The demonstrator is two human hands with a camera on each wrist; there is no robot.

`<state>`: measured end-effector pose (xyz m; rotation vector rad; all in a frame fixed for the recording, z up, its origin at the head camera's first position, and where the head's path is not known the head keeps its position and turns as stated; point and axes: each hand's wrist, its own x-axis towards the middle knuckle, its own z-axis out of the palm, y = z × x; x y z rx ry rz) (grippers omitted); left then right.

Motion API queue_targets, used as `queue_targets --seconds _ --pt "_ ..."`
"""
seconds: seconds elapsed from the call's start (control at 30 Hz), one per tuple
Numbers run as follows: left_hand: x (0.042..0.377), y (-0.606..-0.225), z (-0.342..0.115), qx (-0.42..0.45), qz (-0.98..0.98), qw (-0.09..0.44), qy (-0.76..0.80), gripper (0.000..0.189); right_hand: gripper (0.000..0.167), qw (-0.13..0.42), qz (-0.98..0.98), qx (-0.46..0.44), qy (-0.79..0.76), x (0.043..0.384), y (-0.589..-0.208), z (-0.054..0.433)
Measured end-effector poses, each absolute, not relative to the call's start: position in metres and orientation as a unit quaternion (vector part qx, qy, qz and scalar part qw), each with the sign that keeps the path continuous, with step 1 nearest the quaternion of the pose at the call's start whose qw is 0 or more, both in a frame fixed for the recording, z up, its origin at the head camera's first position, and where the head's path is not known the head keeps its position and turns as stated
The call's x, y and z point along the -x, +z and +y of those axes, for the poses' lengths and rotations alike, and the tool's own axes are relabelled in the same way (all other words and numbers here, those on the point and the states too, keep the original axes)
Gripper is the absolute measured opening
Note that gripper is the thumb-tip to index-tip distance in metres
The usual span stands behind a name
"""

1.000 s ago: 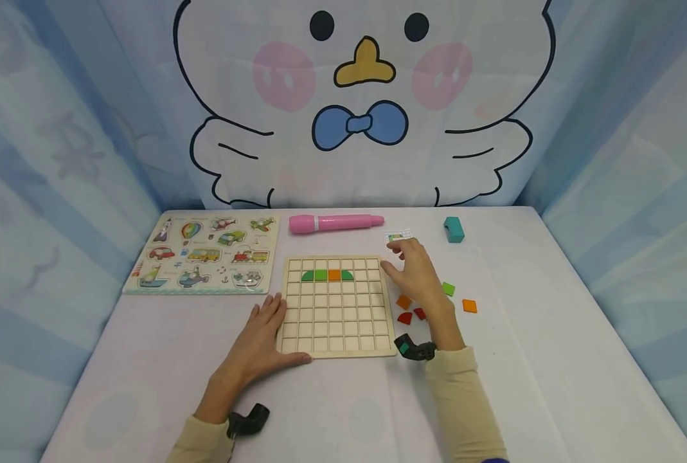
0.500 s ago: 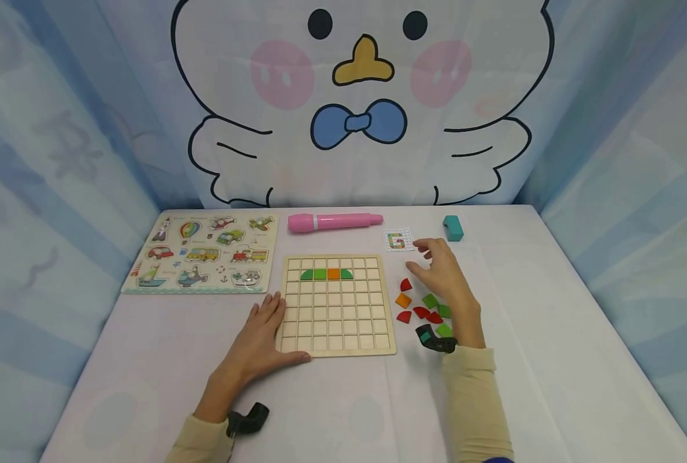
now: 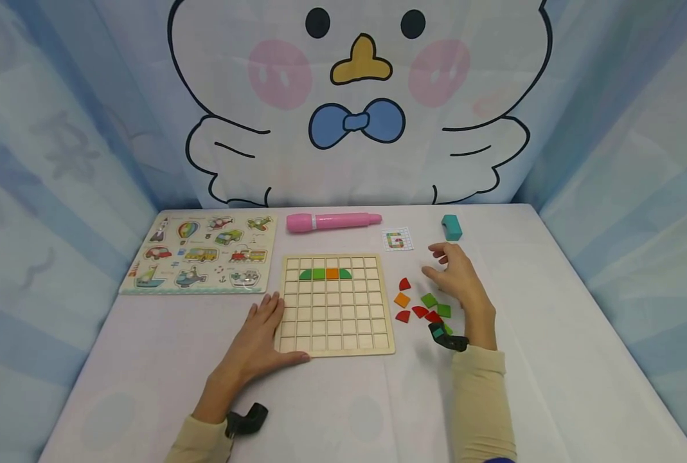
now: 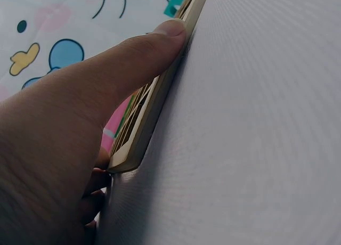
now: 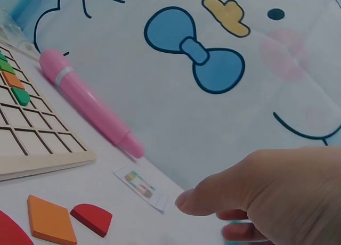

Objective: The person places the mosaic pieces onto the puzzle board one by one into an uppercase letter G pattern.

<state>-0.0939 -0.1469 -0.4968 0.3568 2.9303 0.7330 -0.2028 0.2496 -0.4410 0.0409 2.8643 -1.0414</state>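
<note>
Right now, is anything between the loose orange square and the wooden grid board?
Nothing visible; only tablecloth lies between the loose orange square and the wooden grid board. The red quarter-circles lie outside that gap.

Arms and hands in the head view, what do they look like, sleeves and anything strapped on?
The left hand and right hand are ungloved. The left sleeve and right sleeve are beige. A curved black device sits at the left wrist; a similar black mount at the right shows a small teal patch.
</note>
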Motion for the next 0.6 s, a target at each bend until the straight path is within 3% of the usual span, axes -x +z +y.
queue_targets --seconds 0.6 --pt "0.093 -0.496 -0.147 -0.120 0.963 0.049 0.237 0.124 0.061 0.141 0.929 -0.044 -0.340 0.200 -0.448 0.282"
